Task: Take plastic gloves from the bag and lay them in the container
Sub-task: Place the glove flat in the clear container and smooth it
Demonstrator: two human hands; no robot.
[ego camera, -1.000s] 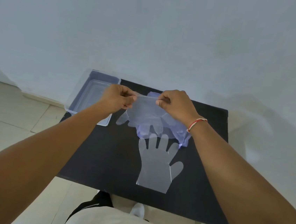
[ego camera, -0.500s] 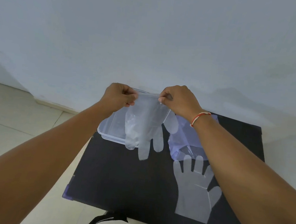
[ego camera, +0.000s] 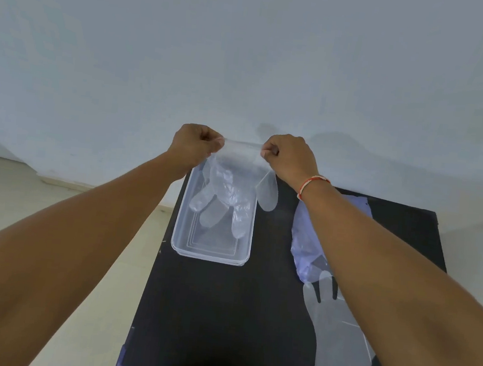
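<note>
A flat clear plastic glove [ego camera: 337, 336] lies nearest the viewer on the right side of the black worktop [ego camera: 220, 314], fingers pointing away, its far right part hidden under the person's right forearm. Just beyond its fingertips, and touching them, sits a crumpled pale purple plastic bag [ego camera: 303, 237], also partly covered by that forearm. Across the worktop, along its left edge, a clear rectangular plastic container [ego camera: 181, 248] stands open, long side running away from the viewer. Above its far end, a second clear plastic glove [ego camera: 233, 188] hangs cuff-up and fingers-down, most of its fingers dangling over the container's interior while its thumb hangs outside the right wall; whether any tip touches the floor of the container cannot be told. The left hand [ego camera: 195, 145] is pinched tight on the left corner of the cuff, and the right hand [ego camera: 289, 156], a red-and-white thread bracelet [ego camera: 311, 184] at its wrist, is pinched tight on the right corner, the cuff stretched between them. Behind stands a plain pale wall [ego camera: 248, 49], with light floor tiles [ego camera: 25, 190] at left.
</note>
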